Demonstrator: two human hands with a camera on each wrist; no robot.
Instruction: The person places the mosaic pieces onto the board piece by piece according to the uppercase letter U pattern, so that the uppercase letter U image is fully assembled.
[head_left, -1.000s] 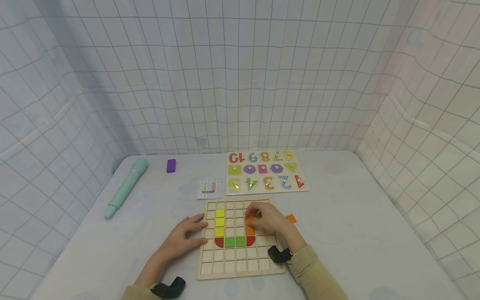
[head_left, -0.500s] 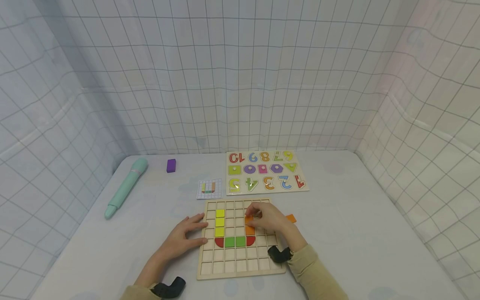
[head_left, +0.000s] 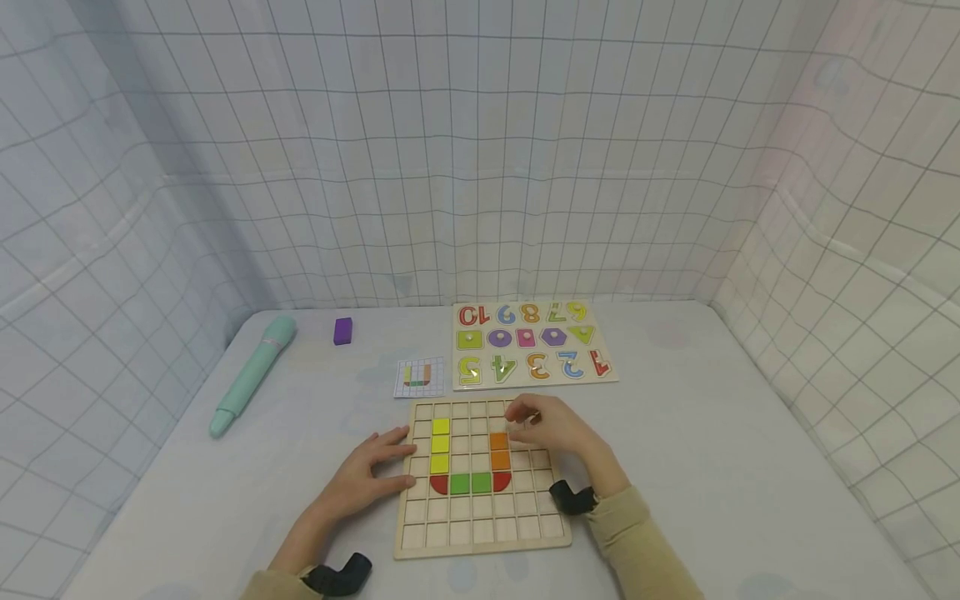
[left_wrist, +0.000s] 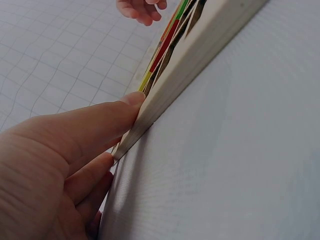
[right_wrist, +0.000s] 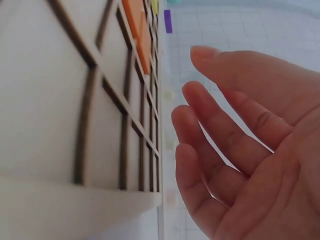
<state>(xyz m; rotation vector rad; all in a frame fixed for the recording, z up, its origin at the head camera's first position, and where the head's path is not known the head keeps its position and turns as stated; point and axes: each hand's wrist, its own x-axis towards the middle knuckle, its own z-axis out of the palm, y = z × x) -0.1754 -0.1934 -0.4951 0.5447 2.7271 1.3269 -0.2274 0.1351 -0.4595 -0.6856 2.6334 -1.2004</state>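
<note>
A wooden grid board (head_left: 483,533) lies on the table, its tiles forming a U. Several yellow tiles (head_left: 439,444) make the left side. Two orange tiles (head_left: 499,460) stack up the right side. Green tiles (head_left: 470,483) run between two rounded red tiles (head_left: 502,482) along the bottom. My left hand (head_left: 362,473) touches the board's left edge with fairly straight fingers; the left wrist view shows its thumb (left_wrist: 131,100) against the rim. Just right of the upper orange tile hovers my right hand (head_left: 558,427), fingers loosely bent and holding nothing, as the right wrist view shows.
Behind the board lie a small pattern card (head_left: 419,377) with a U design and a number-and-shape puzzle (head_left: 534,346). Farther left are a purple block (head_left: 342,331) and a mint-green stick-like object (head_left: 253,375). Grid-patterned cloth walls (head_left: 480,167) surround the table.
My right hand has let go of the upper orange tile and moved a little right and away. That tile stays in its cell. The loose orange tile on the right is now hidden. My left hand is still.
</note>
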